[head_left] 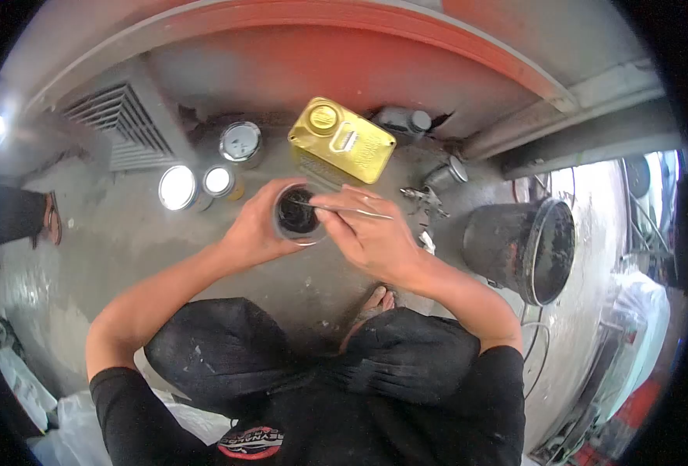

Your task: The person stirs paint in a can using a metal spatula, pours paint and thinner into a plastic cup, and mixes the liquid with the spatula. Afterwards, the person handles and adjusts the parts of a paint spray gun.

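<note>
Cans (178, 187) with round pale tops stand on the floor (126, 264) at left; next comes the left hand (260, 217), curled around the side of a clear cup (309, 241). That cup, held up between the knees and the yellow tin (367, 155), opens upward towards the head, its long axis near upright. Stirring its dark contents (291, 220) looks to be the step in hand; the next move would call for a steady cup and a small wrist turn. A thin stick (369, 213) dips into the cup, its long axis running rightward, free end pointing right, pinched by the right hand (371, 237) between thumb and fingers. Farther right, a dark bucket (499, 242) lies tipped.
</note>
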Demonstrator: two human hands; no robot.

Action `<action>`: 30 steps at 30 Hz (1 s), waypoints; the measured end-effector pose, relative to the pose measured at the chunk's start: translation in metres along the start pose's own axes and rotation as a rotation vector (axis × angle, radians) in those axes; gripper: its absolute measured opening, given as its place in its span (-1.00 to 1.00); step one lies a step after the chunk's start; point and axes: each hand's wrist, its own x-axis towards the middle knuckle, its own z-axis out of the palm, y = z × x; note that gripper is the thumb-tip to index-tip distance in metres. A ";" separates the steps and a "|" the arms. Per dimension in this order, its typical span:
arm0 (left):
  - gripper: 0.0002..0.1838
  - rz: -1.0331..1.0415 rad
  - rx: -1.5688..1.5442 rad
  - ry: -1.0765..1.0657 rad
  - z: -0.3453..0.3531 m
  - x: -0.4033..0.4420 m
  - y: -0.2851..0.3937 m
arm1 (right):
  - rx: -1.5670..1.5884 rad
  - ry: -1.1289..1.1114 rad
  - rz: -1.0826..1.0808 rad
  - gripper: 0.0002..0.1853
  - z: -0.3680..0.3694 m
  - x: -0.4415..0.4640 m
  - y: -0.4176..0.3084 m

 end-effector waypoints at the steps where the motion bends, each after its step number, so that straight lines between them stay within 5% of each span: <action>1: -0.05 -0.015 0.001 -0.004 -0.002 0.001 0.003 | 0.055 0.019 0.004 -0.79 0.002 0.000 0.001; 12: -0.03 0.115 0.038 0.059 -0.004 -0.001 -0.006 | -0.175 -0.037 -0.087 -0.85 -0.002 0.001 0.005; 30: -0.06 0.144 0.052 0.099 -0.009 0.004 -0.010 | 0.028 -0.038 -0.003 -0.84 -0.001 0.005 0.002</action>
